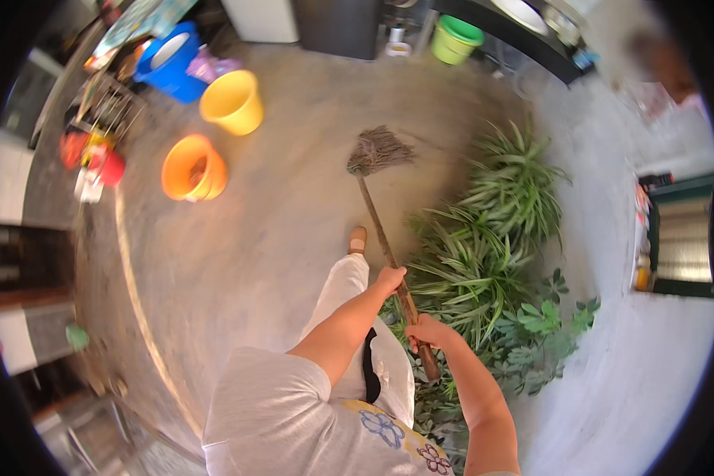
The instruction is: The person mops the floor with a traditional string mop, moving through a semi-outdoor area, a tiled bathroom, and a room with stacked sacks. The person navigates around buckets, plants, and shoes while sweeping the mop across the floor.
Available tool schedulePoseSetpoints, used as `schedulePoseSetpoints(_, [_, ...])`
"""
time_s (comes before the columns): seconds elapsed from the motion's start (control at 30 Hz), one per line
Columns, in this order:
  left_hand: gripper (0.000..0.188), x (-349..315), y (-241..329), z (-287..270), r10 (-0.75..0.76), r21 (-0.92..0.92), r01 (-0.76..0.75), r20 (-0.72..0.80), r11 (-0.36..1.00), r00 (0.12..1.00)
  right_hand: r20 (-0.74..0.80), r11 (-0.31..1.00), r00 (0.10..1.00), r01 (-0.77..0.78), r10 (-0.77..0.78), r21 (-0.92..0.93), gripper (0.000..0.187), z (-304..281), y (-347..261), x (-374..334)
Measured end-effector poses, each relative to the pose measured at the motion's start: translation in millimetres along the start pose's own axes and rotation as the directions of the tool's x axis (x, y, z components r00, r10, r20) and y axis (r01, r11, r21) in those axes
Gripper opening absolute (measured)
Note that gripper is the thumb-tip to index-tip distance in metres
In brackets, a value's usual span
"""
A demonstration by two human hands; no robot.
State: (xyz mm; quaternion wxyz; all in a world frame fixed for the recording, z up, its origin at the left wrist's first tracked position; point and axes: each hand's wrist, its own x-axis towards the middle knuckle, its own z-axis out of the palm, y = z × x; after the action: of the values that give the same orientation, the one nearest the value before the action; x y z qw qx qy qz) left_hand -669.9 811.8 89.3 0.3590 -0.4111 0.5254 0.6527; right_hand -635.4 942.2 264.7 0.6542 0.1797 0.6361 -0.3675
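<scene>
A string mop (379,222) slants across the middle of the view, its wooden handle running from near my body up to a grey-brown head of strands (382,149) spread on the concrete floor. My left hand (390,279) is wrapped round the handle partway down. Lower, close to the handle's thick end, my right hand (427,332) is closed round it too. My foot in a brown shoe (358,239) stands on the floor left of the handle. Leafy potted-type plants (472,274) grow just right of the handle.
An orange bucket (194,168), a yellow bucket (232,103) and a blue bin (170,63) stand at the far left. At the back is a green bucket (457,40) beside a dark counter. A pale wall (642,349) with a window bounds the right. A pale strip (139,305) crosses the left floor.
</scene>
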Motion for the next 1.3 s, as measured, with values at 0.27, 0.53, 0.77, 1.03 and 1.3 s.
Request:
schedulePoseSetpoints(0.27, [0.033, -62, -139, -130, -0.059, -0.423, -0.101, -0.35, 0.901, 0.935, 0.149, 0.874, 0.977, -0.064, 0.154, -0.481, 0.015, 137, -17, 19])
schedulePoseSetpoints(0.53, [0.035, -146, -272, -258, -0.232, -0.624, -0.144, -0.48, 0.768, 0.846, 0.251, 0.709, 0.918, -0.043, 0.306, -0.704, 0.012, 308, -13, 50])
schedulePoseSetpoints(0.77, [0.04, -218, -421, -364, -0.365, -0.713, -0.254, -0.59, 0.653, 0.72, 0.231, 0.478, 0.895, 0.023, 0.382, -0.878, 0.009, 496, 28, 81])
schedulePoseSetpoints(1.03, [0.043, -291, -623, -469, -0.502, -0.848, -0.367, -0.524, 0.382, 0.688, 0.144, 0.092, 0.87, 0.113, 0.472, -0.989, 0.009, 732, 101, 87])
schedulePoseSetpoints(1.3, [0.029, -345, -799, -433, -0.64, -0.812, -0.57, -0.373, -0.126, 0.672, 0.092, -0.152, 0.776, 0.237, 0.624, -0.96, 0.009, 838, 224, 104])
